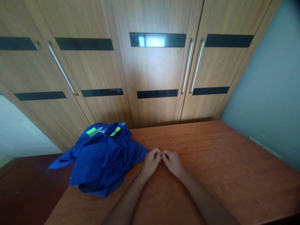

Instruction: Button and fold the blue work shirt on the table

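Observation:
My left hand and my right hand rest near the middle of the wooden surface, with fingers curled in and their tips meeting. Nothing shows in either hand. To the left lies a crumpled blue work garment with yellow-green and grey reflective strips and small pale lettering on it. One pointed end of its cloth reaches right up beside my left hand; whether they touch I cannot tell. Another end of the cloth hangs out past the surface's left edge.
The reddish-brown wooden tabletop runs back to a wardrobe with black strips and long metal handles. A pale wall bounds the right side. At left, beyond the table edge, are a dark red floor and a white panel.

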Tool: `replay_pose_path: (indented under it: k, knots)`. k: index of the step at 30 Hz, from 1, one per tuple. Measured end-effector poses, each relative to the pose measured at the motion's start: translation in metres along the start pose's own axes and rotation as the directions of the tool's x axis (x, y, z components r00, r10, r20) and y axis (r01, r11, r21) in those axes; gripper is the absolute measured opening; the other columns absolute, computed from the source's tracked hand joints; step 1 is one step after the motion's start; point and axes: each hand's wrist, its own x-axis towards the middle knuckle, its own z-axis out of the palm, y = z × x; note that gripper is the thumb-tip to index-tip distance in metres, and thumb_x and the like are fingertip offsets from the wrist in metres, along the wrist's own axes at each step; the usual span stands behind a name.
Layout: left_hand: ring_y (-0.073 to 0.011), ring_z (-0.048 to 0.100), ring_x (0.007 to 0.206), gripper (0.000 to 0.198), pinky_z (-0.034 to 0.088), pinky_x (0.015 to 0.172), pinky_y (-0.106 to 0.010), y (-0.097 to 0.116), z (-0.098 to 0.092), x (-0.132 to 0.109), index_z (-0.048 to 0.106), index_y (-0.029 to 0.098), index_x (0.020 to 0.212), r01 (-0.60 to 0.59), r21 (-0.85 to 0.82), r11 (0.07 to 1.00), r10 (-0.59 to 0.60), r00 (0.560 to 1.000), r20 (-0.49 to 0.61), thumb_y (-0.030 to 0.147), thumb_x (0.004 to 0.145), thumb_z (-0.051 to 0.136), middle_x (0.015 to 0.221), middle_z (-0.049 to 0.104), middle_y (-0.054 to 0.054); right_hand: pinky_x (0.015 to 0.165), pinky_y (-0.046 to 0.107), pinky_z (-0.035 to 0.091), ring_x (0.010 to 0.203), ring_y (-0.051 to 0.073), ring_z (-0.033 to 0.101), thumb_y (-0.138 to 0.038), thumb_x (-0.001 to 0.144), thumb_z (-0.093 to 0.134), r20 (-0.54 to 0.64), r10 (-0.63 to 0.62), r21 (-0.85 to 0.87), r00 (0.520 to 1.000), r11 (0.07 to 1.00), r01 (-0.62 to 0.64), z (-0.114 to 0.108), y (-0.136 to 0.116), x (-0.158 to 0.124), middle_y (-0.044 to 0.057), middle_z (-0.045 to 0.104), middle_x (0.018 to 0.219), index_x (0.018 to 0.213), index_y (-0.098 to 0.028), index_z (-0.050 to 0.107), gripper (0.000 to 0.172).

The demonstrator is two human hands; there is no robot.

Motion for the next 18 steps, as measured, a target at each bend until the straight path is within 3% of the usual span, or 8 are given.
replay_pose_path:
  k: [18]
  knots:
    - [-0.0145, 0.055, 0.062, 0.021, 0.041, 0.059, -0.024, -0.0056, 0.0, 0.0007, 0.05, 0.02, 0.07, -0.024, 0.07, 0.997, 0.025, 1.0, -0.01, 0.033, 0.087, 0.045, 0.064, 0.054, 0.003, 0.06, 0.022, 0.035, 0.062, 0.014, 0.056, -0.027, 0.091, 0.04, 0.013, -0.009, -0.012, 1.0, 1.0, 0.009, 0.006, 0.0071, 0.0005, 0.001, 0.062, 0.065, 0.066, -0.02, 0.056, 0.031]
